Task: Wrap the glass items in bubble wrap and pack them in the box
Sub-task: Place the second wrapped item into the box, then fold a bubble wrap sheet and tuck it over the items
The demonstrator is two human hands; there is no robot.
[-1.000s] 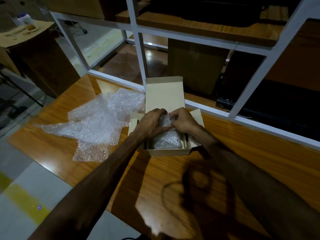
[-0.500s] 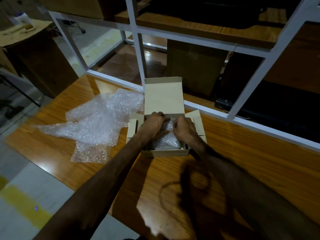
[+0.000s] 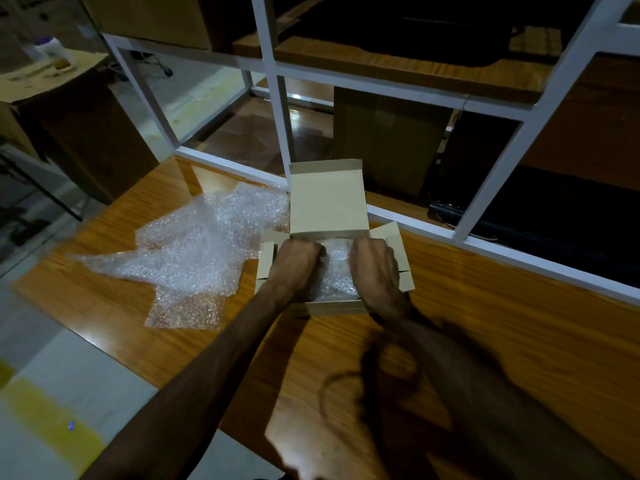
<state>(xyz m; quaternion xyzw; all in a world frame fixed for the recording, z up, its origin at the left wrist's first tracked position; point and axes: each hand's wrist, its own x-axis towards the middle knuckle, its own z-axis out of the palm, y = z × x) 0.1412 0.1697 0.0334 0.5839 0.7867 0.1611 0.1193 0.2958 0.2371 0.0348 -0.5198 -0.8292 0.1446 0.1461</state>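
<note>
Both my hands are down in the box (image 3: 341,308), pressing a bubble-wrapped bundle (image 3: 335,271) into it. My left hand (image 3: 297,261) has its grip curled shut on the bundle's left side, knuckles up; my right hand (image 3: 375,263) has its grip curled shut on the right side. The fingertips are tucked under or into the wrap, so I cannot tell how far they close around the glass itself, and no bare glass shows through the plastic.

I judge this as the packing step: the bundle is seated low inside the box, between my hands, and I am settling it rather than wrapping it. The next move calls for letting go without dragging the wrap loose, drawing both hands up and clear of the side flaps, then either fetching another item or folding the lid (image 3: 327,199) down. The lid stands upright at the far edge, so it needs a free path once my wrists are out.

By count: one box, open, on the bench (image 3: 485,327); one wrapped bundle in it, though whether it holds one glass item or more I cannot tell; one loose spread of bubble wrap (image 3: 194,251) lying just left of the box, crumpled and possibly more than one sheet; two hands. I see no unwrapped glass items on the bench
</note>
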